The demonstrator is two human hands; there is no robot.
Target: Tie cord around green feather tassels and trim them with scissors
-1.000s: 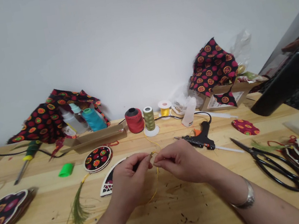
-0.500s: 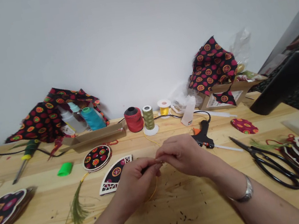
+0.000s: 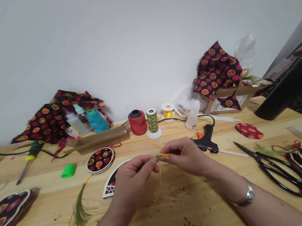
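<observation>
We see a wooden counter, and we use the green spool near the wall as our mark. In front of the green spool, on our side of it, is the thin yellow cord, held up between our two hands. Our left hand pinches it by a small olive bit, thumb against finger. Our right hand pinches the little yellow loops just beside that, so our fingertips almost meet. One strand hangs down from there toward the wood. Just left of the green spool stands a fat red spool, and to its right is a small yellow spool. The black glue gun lies to the right of the green spool and nearer to us, partly hidden by our right hand. Farther right of the green spool are the big black scissors. In front of the green spool and to the left, a fan-shaped piece is partly behind our left hand. Farther left of the green spool lie a round cloth piece and its olive tassel.
</observation>
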